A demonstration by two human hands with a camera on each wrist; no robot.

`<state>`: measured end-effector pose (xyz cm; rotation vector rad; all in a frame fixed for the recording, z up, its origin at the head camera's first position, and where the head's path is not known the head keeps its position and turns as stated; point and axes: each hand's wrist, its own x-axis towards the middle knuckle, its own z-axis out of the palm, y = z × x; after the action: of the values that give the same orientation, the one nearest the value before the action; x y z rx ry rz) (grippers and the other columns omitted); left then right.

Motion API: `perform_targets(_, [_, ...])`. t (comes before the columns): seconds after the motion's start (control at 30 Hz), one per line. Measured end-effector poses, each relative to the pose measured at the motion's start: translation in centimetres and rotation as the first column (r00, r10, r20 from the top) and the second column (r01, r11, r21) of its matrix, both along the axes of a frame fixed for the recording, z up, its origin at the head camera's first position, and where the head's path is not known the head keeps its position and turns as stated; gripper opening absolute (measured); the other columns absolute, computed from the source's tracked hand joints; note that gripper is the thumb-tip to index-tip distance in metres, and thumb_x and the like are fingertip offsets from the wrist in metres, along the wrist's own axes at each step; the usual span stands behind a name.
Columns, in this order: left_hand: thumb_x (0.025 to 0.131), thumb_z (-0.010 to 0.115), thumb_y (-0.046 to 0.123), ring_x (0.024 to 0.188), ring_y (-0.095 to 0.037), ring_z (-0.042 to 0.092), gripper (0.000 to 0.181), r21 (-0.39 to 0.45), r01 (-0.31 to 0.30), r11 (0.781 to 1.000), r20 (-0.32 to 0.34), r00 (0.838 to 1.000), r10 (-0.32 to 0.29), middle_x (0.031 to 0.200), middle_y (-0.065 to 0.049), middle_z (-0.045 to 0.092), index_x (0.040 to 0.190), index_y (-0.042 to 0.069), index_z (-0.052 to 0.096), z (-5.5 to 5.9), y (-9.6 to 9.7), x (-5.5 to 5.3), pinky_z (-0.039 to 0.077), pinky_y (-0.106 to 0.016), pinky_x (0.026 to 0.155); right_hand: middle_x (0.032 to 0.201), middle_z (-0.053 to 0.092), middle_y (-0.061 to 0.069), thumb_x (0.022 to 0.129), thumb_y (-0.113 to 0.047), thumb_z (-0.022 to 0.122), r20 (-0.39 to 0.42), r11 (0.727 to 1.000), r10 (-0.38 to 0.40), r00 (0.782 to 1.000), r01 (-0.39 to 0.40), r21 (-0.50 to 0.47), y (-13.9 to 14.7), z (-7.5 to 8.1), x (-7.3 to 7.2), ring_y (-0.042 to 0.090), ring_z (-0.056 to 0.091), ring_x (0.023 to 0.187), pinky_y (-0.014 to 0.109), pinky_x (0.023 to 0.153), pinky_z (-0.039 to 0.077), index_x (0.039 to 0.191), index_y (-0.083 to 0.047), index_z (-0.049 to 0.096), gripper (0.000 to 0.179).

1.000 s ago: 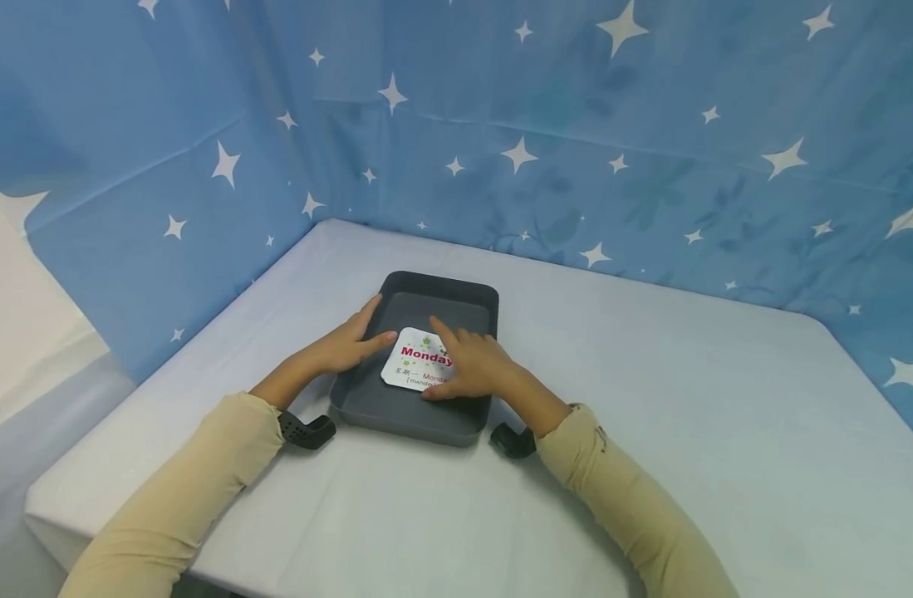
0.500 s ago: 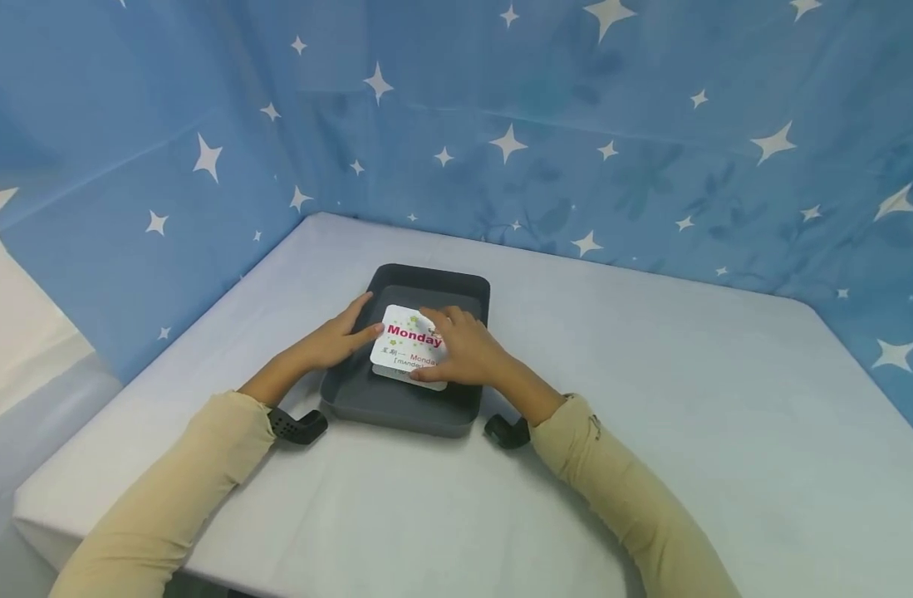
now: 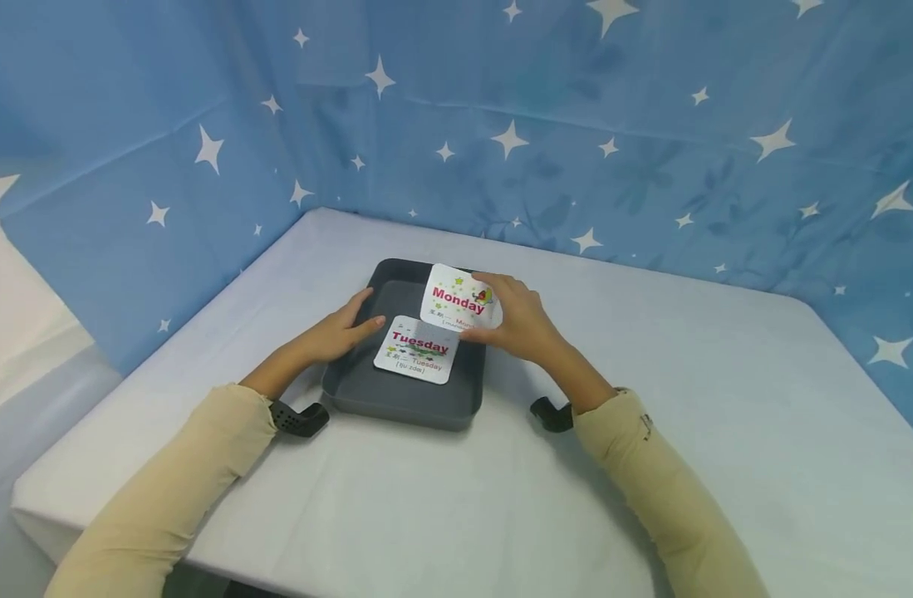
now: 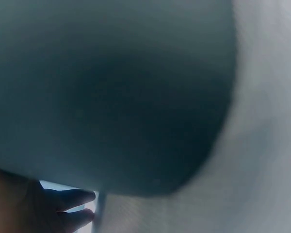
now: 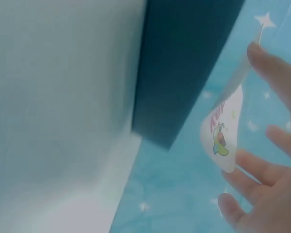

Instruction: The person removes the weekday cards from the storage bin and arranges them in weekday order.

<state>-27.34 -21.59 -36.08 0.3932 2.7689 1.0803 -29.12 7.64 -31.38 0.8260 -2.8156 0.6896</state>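
Note:
My right hand [image 3: 527, 322] pinches a white Monday card [image 3: 454, 301] by its right side, thumb on the near edge and fingers on the far edge. The card is raised over the right part of a dark grey tray [image 3: 396, 409]. In the right wrist view the Monday card [image 5: 224, 133] looks bent between thumb and fingers. A white Tuesday card [image 3: 417, 355] lies in the tray, its top right corner covered by the Monday card. At the tray's left rim rests my left hand [image 3: 336, 334], fingers straight along the wall and thumb extended over the inside.
A white cloth [image 3: 650, 432] covers the table beneath the tray. Behind and to the left hangs a blue curtain [image 3: 561, 100] with white stars. A black strap piece sits at the left wrist [image 3: 301, 419] and another at the right wrist [image 3: 552, 414].
My right hand has lifted the Monday card and carried it up and to the right. The Tuesday card beneath has come into view. The left hand stays at the tray's left rim.

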Motion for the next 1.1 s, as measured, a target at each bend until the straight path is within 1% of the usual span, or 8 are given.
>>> perform_targets(0.07, [0.096,0.036,0.046,0.138,-0.041,0.008,0.076,-0.005,0.004,1.0,0.003,1.0,-0.004,0.152,-0.022,0.002,0.147,0.005,-0.002,0.0,0.0,0.0,0.013,-0.056,0.111,0.141,0.04,0.009,0.068,-0.043,0.077,0.021,0.999,-0.034,0.999,0.034,0.013,1.2,0.1,-0.4,0.029,0.037,0.127,0.054,0.098,0.028,0.14,-0.016,0.033,0.088])
perform_targets(0.2, [0.095,0.035,0.049,0.139,-0.041,0.007,0.077,-0.011,0.009,1.0,0.006,1.0,-0.009,0.152,-0.022,0.002,0.146,0.004,-0.002,0.0,-0.1,0.1,0.013,-0.056,0.111,0.143,0.037,0.009,0.066,-0.044,0.079,0.069,0.993,-0.098,0.993,0.093,0.069,3.7,0.2,-1.5,0.029,0.037,0.127,0.057,0.098,0.025,0.141,-0.018,0.031,0.093])
perform_targets(0.33, [0.095,0.035,0.049,0.139,-0.04,0.008,0.077,0.0,0.0,1.0,-0.002,1.0,0.0,0.152,-0.021,0.003,0.147,0.005,-0.001,0.0,-0.2,-0.1,0.013,-0.055,0.111,0.143,0.035,0.012,0.065,-0.044,0.079,0.108,0.99,-0.108,0.988,0.097,0.099,5.5,0.3,-2.7,0.03,0.037,0.124,0.059,0.097,0.023,0.142,-0.018,0.029,0.096])
perform_targets(0.47, [0.095,0.034,0.05,0.139,-0.041,0.009,0.077,-0.017,-0.002,1.0,0.009,1.0,0.002,0.152,-0.021,0.004,0.147,0.005,-0.001,-0.1,-0.3,-0.1,0.014,-0.055,0.111,0.142,0.032,0.016,0.066,-0.044,0.078,0.16,0.985,-0.099,0.982,0.074,0.156,6.8,0.1,-3.4,0.032,0.036,0.123,0.059,0.093,0.025,0.144,-0.017,0.023,0.099])
perform_targets(0.57, [0.094,0.034,0.051,0.138,-0.041,0.01,0.077,-0.019,-0.004,1.0,0.016,1.0,0.004,0.152,-0.022,0.004,0.147,0.006,0.0,0.0,-0.2,0.0,0.014,-0.056,0.11,0.143,0.03,0.019,0.068,-0.042,0.077,0.194,0.98,-0.088,0.977,0.05,0.192,7.3,-0.1,-3.6,0.033,0.034,0.124,0.06,0.093,0.025,0.145,-0.017,0.02,0.099])
perform_targets(0.67, [0.095,0.035,0.049,0.138,-0.041,0.009,0.076,-0.012,-0.009,1.0,0.015,1.0,0.009,0.152,-0.022,0.005,0.147,0.005,0.001,0.1,-0.2,0.1,0.014,-0.056,0.11,0.144,0.027,0.019,0.069,-0.041,0.077,0.214,0.98,-0.078,0.974,0.035,0.198,7.3,-0.2,-3.7,0.033,0.032,0.126,0.06,0.095,0.024,0.146,-0.017,0.019,0.098])
perform_targets(0.97, [0.096,0.034,0.046,0.139,-0.04,0.009,0.073,-0.022,-0.008,1.0,0.016,1.0,0.009,0.152,-0.021,0.005,0.147,0.005,0.001,0.3,0.1,0.1,0.013,-0.056,0.11,0.145,0.025,0.02,0.07,-0.038,0.077,0.246,0.97,-0.079,0.966,0.018,0.241,7.5,-0.5,-3.5,0.036,0.025,0.132,0.062,0.098,0.021,0.145,-0.015,0.021,0.097])
perform_targets(1.1, [0.096,0.034,0.045,0.139,-0.04,0.009,0.072,-0.023,-0.011,1.0,0.016,1.0,0.011,0.152,-0.02,0.005,0.147,0.005,0.002,0.4,0.2,-0.1,0.014,-0.055,0.111,0.145,0.025,0.02,0.07,-0.037,0.077,0.255,0.967,-0.068,0.965,0.001,0.255,7.4,-0.6,-3.3,0.036,0.023,0.133,0.06,0.098,0.021,0.145,-0.014,0.022,0.096])
